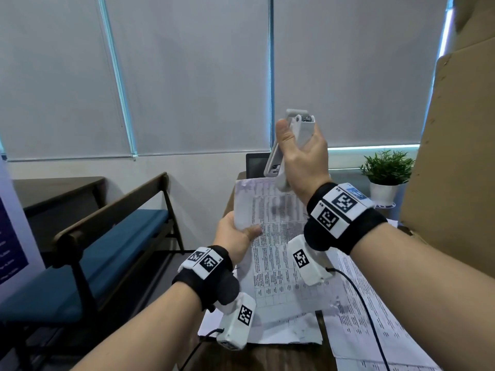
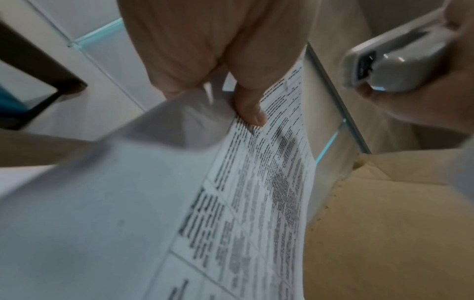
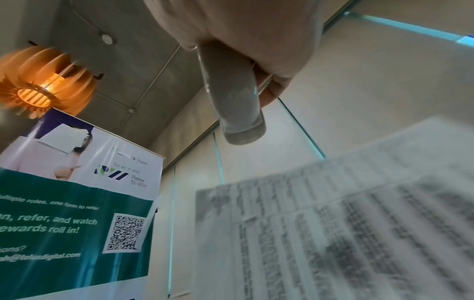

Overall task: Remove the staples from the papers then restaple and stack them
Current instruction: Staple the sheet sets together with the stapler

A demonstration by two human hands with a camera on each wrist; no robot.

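Left hand (image 2: 218, 50) pinches printed papers (image 2: 256, 203); right hand (image 2: 436, 101) holds stapler (image 2: 392, 60)

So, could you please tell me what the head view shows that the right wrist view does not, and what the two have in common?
Only the head view shows the left hand gripping the printed papers by their left edge, more printed sheets on the table, the potted plant and the blue bench.

Only the right wrist view shows the lit orange ceiling lamp and the banner's QR code.

Both show the right hand holding the white stapler above the raised papers.
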